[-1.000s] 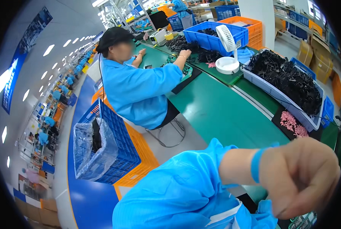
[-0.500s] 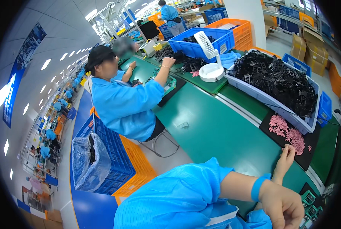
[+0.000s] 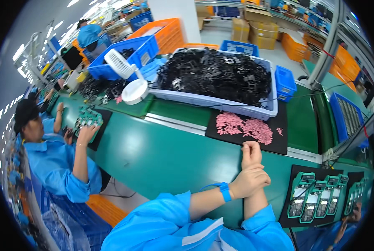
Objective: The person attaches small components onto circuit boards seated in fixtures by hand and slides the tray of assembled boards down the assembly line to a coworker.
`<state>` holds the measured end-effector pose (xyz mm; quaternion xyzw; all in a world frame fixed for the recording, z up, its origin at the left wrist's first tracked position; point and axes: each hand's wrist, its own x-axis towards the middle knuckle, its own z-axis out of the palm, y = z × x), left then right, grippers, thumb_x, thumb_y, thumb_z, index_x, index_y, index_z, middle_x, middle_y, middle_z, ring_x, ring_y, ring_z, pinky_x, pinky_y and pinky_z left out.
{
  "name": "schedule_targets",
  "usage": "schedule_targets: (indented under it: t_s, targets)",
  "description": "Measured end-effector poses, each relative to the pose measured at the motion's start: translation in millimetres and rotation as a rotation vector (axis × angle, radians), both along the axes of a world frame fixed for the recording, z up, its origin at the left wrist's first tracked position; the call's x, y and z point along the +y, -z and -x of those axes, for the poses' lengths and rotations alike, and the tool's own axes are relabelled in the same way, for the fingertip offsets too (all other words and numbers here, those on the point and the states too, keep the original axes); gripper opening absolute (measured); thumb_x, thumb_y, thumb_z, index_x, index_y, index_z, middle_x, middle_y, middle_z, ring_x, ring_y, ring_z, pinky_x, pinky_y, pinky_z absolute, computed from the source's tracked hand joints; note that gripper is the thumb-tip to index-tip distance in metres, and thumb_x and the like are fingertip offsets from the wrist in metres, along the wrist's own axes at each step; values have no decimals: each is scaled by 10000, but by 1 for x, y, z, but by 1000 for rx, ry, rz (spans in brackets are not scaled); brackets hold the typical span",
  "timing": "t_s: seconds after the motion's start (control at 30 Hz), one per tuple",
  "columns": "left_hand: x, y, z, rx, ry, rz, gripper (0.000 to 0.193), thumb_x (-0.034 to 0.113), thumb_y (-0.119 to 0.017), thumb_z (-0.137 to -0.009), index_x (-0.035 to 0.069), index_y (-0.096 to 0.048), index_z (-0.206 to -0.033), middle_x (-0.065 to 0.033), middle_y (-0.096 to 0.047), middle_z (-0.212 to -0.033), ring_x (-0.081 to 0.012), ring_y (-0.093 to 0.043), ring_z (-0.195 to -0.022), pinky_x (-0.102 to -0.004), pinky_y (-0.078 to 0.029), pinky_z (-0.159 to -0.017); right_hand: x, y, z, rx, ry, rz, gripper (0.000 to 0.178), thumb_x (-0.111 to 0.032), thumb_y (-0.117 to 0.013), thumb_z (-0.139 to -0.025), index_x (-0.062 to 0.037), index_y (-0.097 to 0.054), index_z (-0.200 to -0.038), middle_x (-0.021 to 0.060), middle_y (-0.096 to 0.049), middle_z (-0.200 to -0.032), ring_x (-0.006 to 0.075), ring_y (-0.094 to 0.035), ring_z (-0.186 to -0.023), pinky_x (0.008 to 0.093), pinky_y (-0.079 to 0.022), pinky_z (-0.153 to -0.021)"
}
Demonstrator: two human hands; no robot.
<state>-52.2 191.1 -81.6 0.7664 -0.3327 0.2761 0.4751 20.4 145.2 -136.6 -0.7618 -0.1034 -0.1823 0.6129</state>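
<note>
My left hand (image 3: 250, 180), with a blue band (image 3: 225, 192) at its wrist, lies closed around my right wrist. Beyond it, my right hand (image 3: 252, 154) rests at the near edge of a black mat (image 3: 280, 144), its fingers curled in; whatever they may hold is hidden. Just past those fingers, small pink pieces (image 3: 257, 130) lie heaped on the mat. Behind the mat stands a pale grey-blue bin (image 3: 203, 99) piled with black plastic parts (image 3: 214, 75).
Green-framed assemblies (image 3: 302, 196) sit on another black mat at the right, near another person's hands (image 3: 354, 213). At the left a co-worker (image 3: 55, 161) handles green parts. A white fan (image 3: 134, 92), a blue crate (image 3: 153, 44) and a thin cable (image 3: 304, 96) are at the back.
My view has swung to the right. My left hand, earlier hanging nearer to me with bent fingers, now clasps my right wrist. The right hand stays beside the mat with the pink pieces.
</note>
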Motion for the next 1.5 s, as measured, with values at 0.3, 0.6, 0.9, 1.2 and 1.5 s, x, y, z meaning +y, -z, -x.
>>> schedule_targets:
  t_s: [0.3,0.6,0.9,1.2,1.5]
  targets:
    - [-3,-6,1,27,10,45,112,96,-697,-739,90,-615,-816,-30,-651,-814,-207,-637,-799,-404,-481,-884,-3,-6,2,-57,-6,111,44,-71,-612,-876,-47,-577,-863,82,-564,-796,188,-543,-658,305,-462,-605]
    - [-3,-5,1,2,-60,34,100,81,-687,-727,74,-599,-775,-24,-642,-780,-207,-632,-757,-388,-484,-851,1,-5,4,-49,-15,125,41,-76,-597,-876,-52,-564,-880,110,-575,-812,249,-575,-681,348,-473,-613]
    - [-3,-6,3,35,-34,-40,83,107,-686,-758,85,-621,-804,-28,-657,-819,-204,-634,-798,-398,-477,-882,-4,-2,2,-69,-1,157,47,-70,-591,-873,-46,-552,-886,127,-578,-822,272,-578,-694,365,-471,-618]
    - [-2,-4,0,38,-49,-38,84,99,-683,-762,86,-611,-804,-28,-655,-816,-197,-636,-798,-402,-470,-900,2,-12,2,-81,-8,193,44,-61,-595,-862,-48,-553,-867,127,-575,-803,287,-574,-687,379,-466,-612]
    - [-1,-4,4,29,-49,-24,85,99,-680,-771,81,-603,-801,-34,-644,-800,-208,-633,-802,-416,-458,-907,1,-5,2,-69,-15,193,41,-80,-588,-876,-50,-563,-862,121,-579,-813,283,-578,-701,374,-471,-621]
